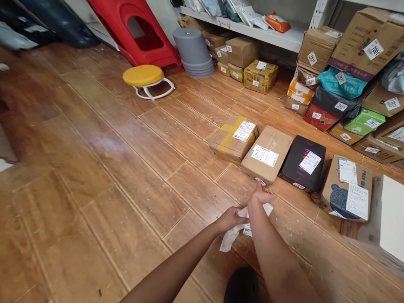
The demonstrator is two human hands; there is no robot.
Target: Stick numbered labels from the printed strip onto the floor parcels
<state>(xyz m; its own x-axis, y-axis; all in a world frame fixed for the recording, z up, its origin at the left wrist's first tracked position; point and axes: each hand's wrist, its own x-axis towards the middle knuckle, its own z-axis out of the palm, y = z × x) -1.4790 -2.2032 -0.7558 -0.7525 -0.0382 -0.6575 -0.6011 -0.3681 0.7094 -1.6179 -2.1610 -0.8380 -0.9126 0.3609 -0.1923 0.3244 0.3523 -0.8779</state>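
My left hand [232,219] is closed on a strip of label stickers [232,236], white backing paper with printed labels. It hangs low over the wooden floor, partly behind my right forearm. My right hand [261,195] reaches past it with fingers apart. One fingertip touches a small white label [260,181] on the near side of a plain brown cardboard box [249,166]. On that box's top is a larger shipping label [264,155]. To its left lies a yellow-taped box [225,130], to its right a black box [292,162].
A box with a blue bear print [336,193] and a white-topped carton [393,210] continue the row. Numbered parcels [339,105] are stacked at right, others under the shelf [277,38]. A yellow round stool [143,75], grey stacked stools [194,50] and red stool [167,50] stand behind.
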